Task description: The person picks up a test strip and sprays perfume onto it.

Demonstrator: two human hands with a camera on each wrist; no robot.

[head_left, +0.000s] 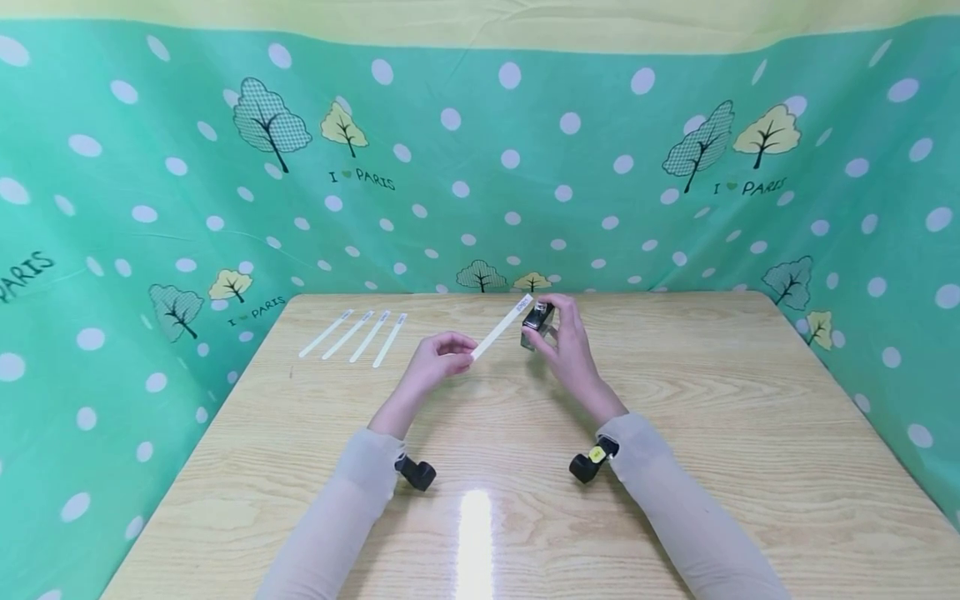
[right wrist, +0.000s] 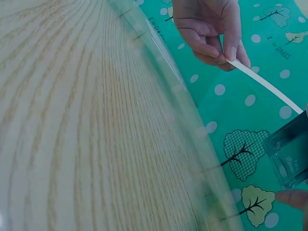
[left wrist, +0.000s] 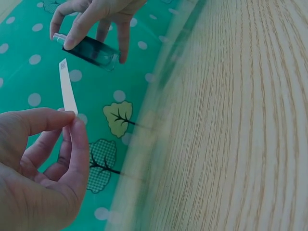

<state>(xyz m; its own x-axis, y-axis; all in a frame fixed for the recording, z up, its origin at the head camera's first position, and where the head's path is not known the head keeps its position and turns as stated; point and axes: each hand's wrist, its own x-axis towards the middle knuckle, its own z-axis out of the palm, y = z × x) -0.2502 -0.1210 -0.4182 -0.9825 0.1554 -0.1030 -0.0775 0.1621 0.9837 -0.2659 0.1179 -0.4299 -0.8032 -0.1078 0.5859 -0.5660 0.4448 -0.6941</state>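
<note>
The left hand (head_left: 438,354) pinches one end of a long, thin white paper strip (head_left: 501,328) between thumb and forefinger, and the right hand (head_left: 564,340) holds a small dark glass bottle (head_left: 537,323) with its fingers curled round it. The two hands are near each other, above the far middle part of the light wooden tabletop (head_left: 675,433), and nothing of what they hold touches the wood. The strip's long axis runs up and to the right from the left hand, so that its free end, which carries small print, comes just beside the top of the bottle; I cannot tell if it touches there. The bottle lies to the right of the strip and the right hand is the nearer one to it. In the right wrist view the bottle is cut off at the edge, and its opening is hard to make out. Four more white paper strips (head_left: 352,335) lie side by side at the far left of the tabletop, well apart from the hands. A green cloth with white dots and trees (head_left: 480,167) stands behind.
</note>
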